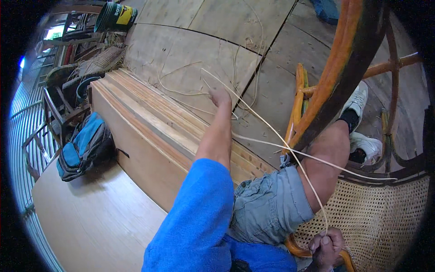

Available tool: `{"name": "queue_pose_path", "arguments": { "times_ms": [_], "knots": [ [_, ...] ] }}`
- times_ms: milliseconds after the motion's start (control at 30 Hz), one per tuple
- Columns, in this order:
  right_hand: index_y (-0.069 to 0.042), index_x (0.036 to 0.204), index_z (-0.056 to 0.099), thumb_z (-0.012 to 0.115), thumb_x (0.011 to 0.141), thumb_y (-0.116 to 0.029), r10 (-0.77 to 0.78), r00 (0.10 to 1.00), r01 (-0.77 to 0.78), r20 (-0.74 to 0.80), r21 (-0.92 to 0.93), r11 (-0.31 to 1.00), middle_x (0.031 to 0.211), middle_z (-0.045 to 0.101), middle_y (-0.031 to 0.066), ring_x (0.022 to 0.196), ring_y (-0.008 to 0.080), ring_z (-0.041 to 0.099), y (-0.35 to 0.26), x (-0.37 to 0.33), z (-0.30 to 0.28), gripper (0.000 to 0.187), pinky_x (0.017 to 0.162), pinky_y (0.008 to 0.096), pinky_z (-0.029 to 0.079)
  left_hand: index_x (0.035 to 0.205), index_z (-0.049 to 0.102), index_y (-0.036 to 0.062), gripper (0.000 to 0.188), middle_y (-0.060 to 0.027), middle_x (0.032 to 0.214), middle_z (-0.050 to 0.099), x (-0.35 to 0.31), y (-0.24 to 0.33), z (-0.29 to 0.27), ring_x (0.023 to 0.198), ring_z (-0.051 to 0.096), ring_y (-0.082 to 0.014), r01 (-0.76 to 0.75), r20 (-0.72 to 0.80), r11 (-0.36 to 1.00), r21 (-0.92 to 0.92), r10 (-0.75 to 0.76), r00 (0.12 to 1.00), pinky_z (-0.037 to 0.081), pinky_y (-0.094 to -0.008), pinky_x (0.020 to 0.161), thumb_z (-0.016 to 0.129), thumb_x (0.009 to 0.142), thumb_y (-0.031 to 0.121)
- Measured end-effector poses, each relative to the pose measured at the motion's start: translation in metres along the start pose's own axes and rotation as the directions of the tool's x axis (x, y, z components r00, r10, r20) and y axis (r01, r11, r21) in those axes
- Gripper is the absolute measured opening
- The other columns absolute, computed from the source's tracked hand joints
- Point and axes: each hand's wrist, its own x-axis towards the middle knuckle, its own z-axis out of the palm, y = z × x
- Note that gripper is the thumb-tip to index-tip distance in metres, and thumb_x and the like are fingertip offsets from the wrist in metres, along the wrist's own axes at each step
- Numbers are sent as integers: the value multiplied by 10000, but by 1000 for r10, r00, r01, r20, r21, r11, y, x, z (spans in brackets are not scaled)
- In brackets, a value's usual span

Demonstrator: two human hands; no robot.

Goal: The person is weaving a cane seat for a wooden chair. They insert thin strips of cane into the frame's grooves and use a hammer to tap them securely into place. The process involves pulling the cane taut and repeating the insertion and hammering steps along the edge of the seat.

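Observation:
My left arm, in a blue sleeve, reaches far out over the floor. The left hand (pixel 219 96) is closed, with a thin pale cane strand (pixel 267 123) looping out of it. That strand runs back across my bare knee to my right hand (pixel 327 248), which pinches it between thumb and fingers at the lower right. My right hand is beside the woven cane panel (pixel 380 213) and a curved orange chair part (pixel 348 260). A second stretch of strand crosses my leg toward the panel's dark far edge. The left fingertips are partly hidden.
Stacked boards (pixel 149 113) stand left of my arm, by a blue-grey backpack (pixel 84 147) on a pale wooden surface (pixel 104 217). An orange and dark chair frame (pixel 335 72) rises at the right. A dark green bucket (pixel 115 17) stands far left. Loose strands lie on the floor (pixel 172 50).

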Motion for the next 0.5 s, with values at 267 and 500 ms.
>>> {"name": "queue_pose_path", "arguments": {
  "times_ms": [267,500],
  "knots": [
    [-17,828,468,561,838,-230,-31,999,30,28,51,998,489,395,7,365,66,342,7,-4,-8,233,330,206,308,1001,582,51,242,-200,1008,579,-102,-9,-18,925,571,-364,-560,469,822,104,456,756,459,-420,790,505,809,177],
    [-9,809,473,567,838,-249,-113,993,114,-18,37,993,501,410,18,386,65,360,7,-11,-4,259,348,204,324,902,601,21,231,-229,933,595,-121,5,-33,886,567,-387,-584,653,811,-30,459,603,461,-446,743,494,798,199]
  ]
}}
